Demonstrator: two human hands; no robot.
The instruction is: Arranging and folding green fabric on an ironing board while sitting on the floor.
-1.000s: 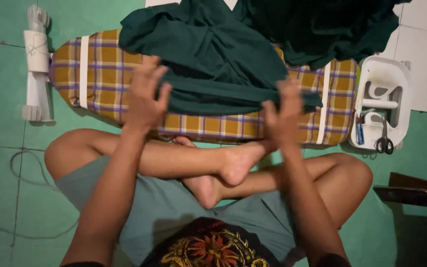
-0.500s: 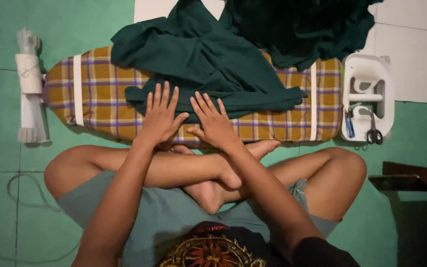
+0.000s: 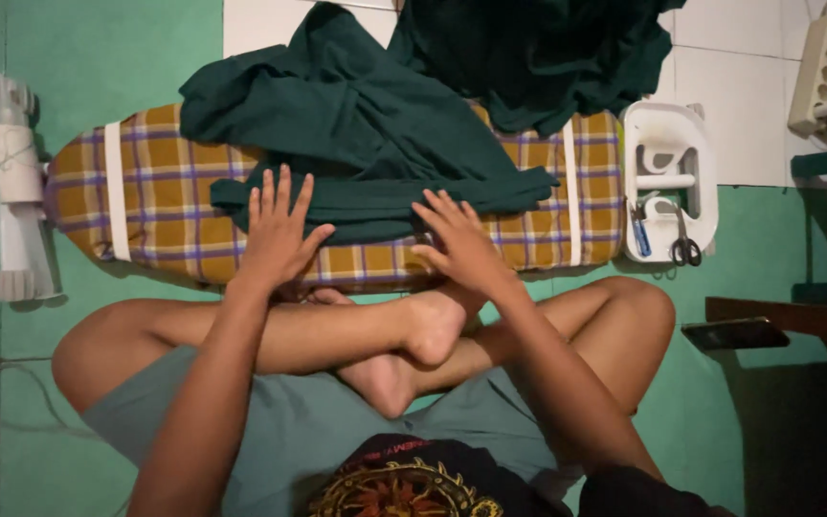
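green garment (image 3: 375,144) | heaped on the plaid ironing board (image 3: 155,206), folded edge running 9-to-3 | your left hand (image 3: 278,235) and right hand (image 3: 461,244) both flat, fingers spread, on its 6 o'clock edge, equally near

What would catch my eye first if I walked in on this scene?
Most likely the dark green garment heaped across the yellow plaid ironing board, which lies low on the green floor in front of a person sitting cross-legged. The left hand and right hand both lie flat with spread fingers on the garment's near edge. At the board's right end, a white tray holds scissors.
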